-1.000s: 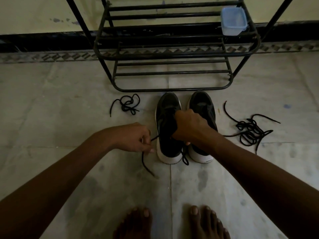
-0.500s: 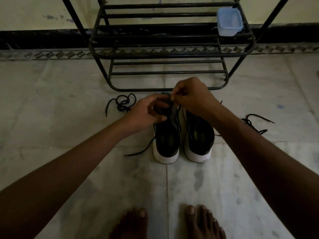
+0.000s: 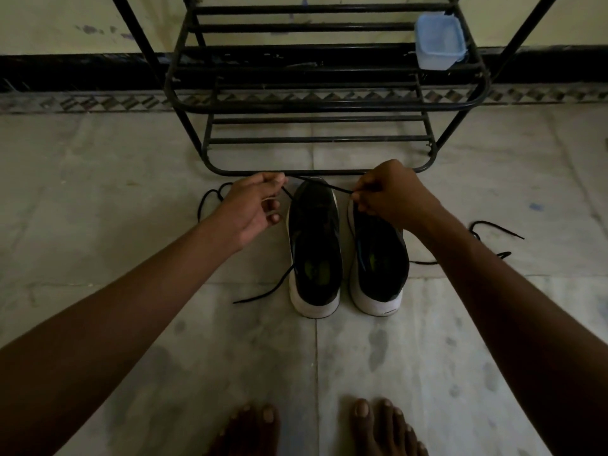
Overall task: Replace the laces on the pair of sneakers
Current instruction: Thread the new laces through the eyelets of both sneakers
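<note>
Two black sneakers with white soles stand side by side on the floor, heels toward me: the left sneaker (image 3: 314, 245) and the right sneaker (image 3: 378, 258). A black lace (image 3: 324, 186) runs across the toe end of the left sneaker. My left hand (image 3: 255, 205) pinches one end of it to the left of the toe. My right hand (image 3: 391, 195) pinches the other end over the toe of the right sneaker. A loose stretch of lace (image 3: 263, 291) trails on the floor left of the left sneaker.
A black metal shoe rack (image 3: 312, 103) stands just beyond the sneakers, with a clear plastic box (image 3: 439, 41) on a shelf. Another black lace (image 3: 210, 199) lies left, a tangled lace (image 3: 490, 232) lies right. My bare feet (image 3: 316, 429) are at the bottom.
My hands were close together at the left sneaker's toe. They have spread apart sideways, drawing the lace out between them. A second ago they were near the heels.
</note>
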`<state>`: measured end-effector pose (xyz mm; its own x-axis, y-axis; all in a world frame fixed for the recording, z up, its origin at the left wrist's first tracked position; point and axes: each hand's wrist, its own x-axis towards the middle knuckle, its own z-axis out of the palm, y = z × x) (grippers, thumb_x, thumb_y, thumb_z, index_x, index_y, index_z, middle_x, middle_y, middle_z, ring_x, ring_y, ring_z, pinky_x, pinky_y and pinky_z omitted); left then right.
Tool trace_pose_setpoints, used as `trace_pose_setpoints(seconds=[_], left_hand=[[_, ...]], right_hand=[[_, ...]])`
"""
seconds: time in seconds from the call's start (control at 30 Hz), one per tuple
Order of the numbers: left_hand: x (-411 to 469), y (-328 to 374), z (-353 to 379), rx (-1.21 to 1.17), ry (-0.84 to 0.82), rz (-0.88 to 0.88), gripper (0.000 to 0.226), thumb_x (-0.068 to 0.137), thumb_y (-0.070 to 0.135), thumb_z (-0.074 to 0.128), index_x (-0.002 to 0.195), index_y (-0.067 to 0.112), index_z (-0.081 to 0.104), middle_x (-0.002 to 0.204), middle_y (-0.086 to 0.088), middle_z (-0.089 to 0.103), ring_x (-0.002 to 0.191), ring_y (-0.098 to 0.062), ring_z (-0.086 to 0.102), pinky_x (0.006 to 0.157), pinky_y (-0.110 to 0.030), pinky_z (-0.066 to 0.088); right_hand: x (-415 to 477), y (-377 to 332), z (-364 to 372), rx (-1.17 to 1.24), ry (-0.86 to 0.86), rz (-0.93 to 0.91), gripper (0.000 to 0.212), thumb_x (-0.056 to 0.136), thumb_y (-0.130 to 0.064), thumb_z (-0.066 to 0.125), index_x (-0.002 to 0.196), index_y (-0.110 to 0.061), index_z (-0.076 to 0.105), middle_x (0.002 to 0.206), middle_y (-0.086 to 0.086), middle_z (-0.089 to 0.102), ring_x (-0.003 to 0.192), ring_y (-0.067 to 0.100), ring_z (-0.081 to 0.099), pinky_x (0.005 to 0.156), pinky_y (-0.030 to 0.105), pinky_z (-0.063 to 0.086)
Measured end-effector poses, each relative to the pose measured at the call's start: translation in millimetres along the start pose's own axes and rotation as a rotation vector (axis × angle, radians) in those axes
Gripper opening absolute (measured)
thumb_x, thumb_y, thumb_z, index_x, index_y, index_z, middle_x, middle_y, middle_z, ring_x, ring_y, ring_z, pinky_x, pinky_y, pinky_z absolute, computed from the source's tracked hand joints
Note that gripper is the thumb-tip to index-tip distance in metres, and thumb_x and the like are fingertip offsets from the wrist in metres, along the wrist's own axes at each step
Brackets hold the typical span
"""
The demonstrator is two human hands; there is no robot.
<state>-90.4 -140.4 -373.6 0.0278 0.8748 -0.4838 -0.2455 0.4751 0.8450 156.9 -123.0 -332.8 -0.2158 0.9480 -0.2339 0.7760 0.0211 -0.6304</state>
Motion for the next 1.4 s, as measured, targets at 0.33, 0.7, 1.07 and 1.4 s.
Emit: trace_pose_setpoints(seconds=[0.33,0.7,1.07,1.4], left_hand=[[-0.8,-1.8,13.5,0.065,0.037,0.113,0.019,0.095,0.007,0.066,0.113,0.012,0.062,0.097,-0.007,0.074,0.094,-0.024,0.073,0.068,-0.029,0.055],[-21.9,-44.3,36.3,0.902,0.019,0.308,0.028,0.077,0.004,0.081,0.088,0.027,0.068,0.078,0.011,0.067,0.071,0.0,0.066,0.06,-0.013,0.051],[-17.2,-53.1,36.7,0.82,0.032,0.31,0.016,0.083,0.014,0.081,0.085,0.027,0.071,0.078,0.012,0.068,0.067,0.009,0.063,0.059,-0.008,0.048],[-15.5,-66.0,34.2,0.627,0.078,0.288,0.019,0.082,0.01,0.082,0.083,0.028,0.075,0.08,0.002,0.074,0.073,-0.006,0.069,0.07,-0.026,0.06]], right_hand=[[2.0,14.3,5.6,-0.188,0.002,-0.064,0.013,0.096,-0.018,0.065,0.103,-0.014,0.074,0.096,-0.001,0.064,0.094,0.016,0.062,0.087,0.035,0.053],[-0.8,11.6,35.5,0.378,0.039,-0.02,0.011,0.094,-0.002,0.066,0.105,-0.004,0.067,0.087,0.011,0.073,0.07,0.018,0.076,0.066,0.028,0.062],[-2.0,18.0,46.7,0.348,-0.001,-0.028,0.016,0.088,0.002,0.071,0.101,-0.006,0.069,0.085,0.008,0.074,0.074,0.012,0.075,0.071,0.024,0.062],[2.1,14.9,44.2,0.081,-0.082,-0.176,0.021,0.089,-0.005,0.07,0.107,-0.016,0.067,0.098,-0.004,0.068,0.093,0.006,0.066,0.078,0.017,0.052]])
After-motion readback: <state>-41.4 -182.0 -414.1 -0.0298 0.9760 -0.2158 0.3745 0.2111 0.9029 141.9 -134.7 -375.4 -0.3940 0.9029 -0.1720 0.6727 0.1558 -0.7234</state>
